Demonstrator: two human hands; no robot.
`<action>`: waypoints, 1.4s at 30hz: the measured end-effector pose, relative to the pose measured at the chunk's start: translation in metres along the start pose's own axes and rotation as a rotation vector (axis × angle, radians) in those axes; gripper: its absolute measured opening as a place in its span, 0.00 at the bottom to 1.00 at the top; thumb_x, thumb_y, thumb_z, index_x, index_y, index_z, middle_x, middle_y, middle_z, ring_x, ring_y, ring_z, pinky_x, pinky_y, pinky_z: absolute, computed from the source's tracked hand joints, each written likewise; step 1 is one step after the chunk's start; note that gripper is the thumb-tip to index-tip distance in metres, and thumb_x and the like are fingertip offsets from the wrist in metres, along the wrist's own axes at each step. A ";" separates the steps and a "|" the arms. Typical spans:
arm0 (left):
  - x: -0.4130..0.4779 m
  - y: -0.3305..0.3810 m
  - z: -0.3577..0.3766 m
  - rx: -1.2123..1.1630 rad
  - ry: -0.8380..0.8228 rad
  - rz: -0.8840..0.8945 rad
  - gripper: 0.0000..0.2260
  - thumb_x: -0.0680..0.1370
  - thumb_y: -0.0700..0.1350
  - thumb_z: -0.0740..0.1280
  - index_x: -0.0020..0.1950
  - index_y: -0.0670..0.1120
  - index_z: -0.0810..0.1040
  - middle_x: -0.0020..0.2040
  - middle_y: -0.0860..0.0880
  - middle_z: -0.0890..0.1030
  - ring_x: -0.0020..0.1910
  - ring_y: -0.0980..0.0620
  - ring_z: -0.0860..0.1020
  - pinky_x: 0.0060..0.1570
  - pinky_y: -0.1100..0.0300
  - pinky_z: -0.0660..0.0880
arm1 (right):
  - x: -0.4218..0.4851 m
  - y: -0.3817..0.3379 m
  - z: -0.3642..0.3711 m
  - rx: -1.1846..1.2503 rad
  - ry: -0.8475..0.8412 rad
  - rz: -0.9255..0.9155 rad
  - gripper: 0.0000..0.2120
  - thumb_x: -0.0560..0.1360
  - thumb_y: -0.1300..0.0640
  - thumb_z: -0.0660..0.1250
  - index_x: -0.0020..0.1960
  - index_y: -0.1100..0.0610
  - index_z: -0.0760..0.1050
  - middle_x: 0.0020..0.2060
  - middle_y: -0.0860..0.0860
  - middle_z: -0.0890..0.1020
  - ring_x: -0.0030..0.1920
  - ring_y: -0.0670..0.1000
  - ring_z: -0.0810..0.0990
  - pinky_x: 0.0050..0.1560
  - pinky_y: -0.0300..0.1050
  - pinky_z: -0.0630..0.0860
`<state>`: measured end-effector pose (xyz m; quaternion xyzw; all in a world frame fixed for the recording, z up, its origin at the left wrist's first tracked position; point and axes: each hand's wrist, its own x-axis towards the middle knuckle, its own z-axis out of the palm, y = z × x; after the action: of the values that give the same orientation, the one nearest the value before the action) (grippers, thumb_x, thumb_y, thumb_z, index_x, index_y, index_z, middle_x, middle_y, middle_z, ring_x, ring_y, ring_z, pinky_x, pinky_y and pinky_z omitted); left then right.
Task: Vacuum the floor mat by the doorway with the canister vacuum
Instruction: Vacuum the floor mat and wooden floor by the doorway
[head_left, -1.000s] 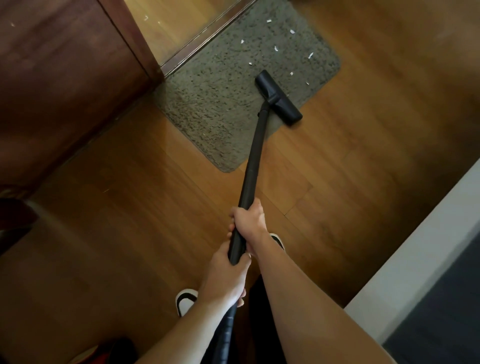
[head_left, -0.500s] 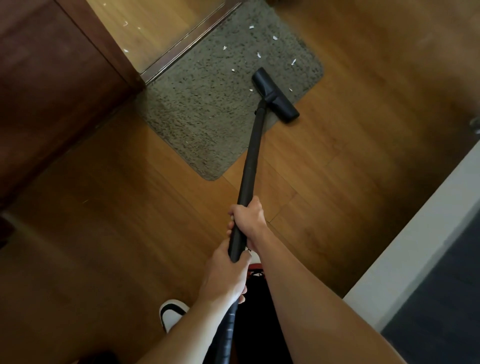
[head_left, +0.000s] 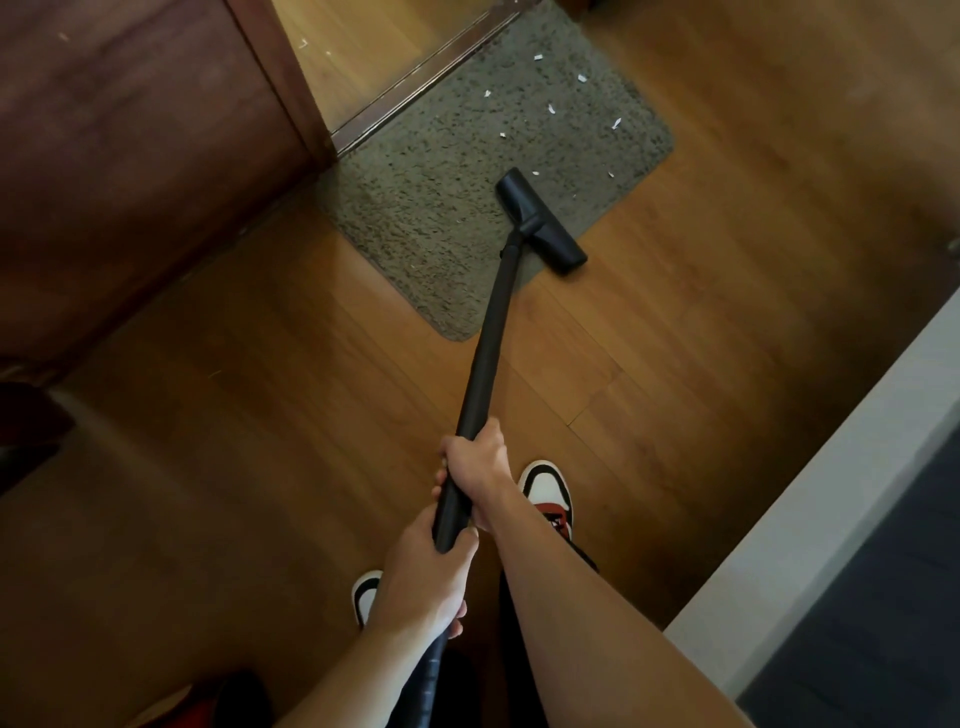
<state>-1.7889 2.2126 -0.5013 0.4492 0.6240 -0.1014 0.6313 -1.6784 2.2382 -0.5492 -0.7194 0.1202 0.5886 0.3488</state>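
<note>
right hand curls round the black wand near its lower end; left hand grips the same wand just below, the two hands nearly touching, with the ribbed hose running out under the left wrist; from the grip the wand slants up and away to the nozzle, which lies on the near right part of the mat, its right end at the mat's edge by the bare floor; white scraps dot the mat beyond the nozzle, one near it, most farther off; the mat's far edge meets the threshold; a dark wood panel stands close on its left; open floor lies to its right; a white ledge bounds the right side; two shoes stand beneath the hands
</note>
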 end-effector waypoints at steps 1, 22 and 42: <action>-0.003 -0.006 -0.005 0.002 0.001 0.000 0.05 0.81 0.47 0.67 0.51 0.46 0.77 0.29 0.49 0.76 0.21 0.53 0.72 0.26 0.57 0.73 | -0.003 0.005 0.005 -0.002 -0.002 0.002 0.14 0.78 0.63 0.64 0.60 0.54 0.64 0.40 0.58 0.76 0.29 0.50 0.75 0.28 0.44 0.78; -0.016 -0.020 -0.022 -0.118 -0.013 -0.057 0.07 0.82 0.49 0.66 0.51 0.46 0.76 0.31 0.48 0.76 0.21 0.53 0.73 0.24 0.59 0.73 | -0.007 0.023 0.031 -0.121 -0.006 -0.037 0.18 0.79 0.64 0.64 0.65 0.54 0.63 0.39 0.58 0.76 0.27 0.49 0.75 0.27 0.43 0.77; 0.046 0.098 0.074 -0.176 0.001 -0.021 0.04 0.82 0.48 0.65 0.50 0.49 0.76 0.31 0.48 0.75 0.20 0.52 0.71 0.22 0.59 0.71 | 0.067 -0.085 -0.068 -0.145 0.014 -0.064 0.16 0.77 0.65 0.64 0.62 0.55 0.65 0.40 0.59 0.74 0.26 0.51 0.74 0.26 0.43 0.75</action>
<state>-1.6606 2.2371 -0.5119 0.3855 0.6354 -0.0525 0.6670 -1.5583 2.2720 -0.5762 -0.7501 0.0567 0.5794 0.3137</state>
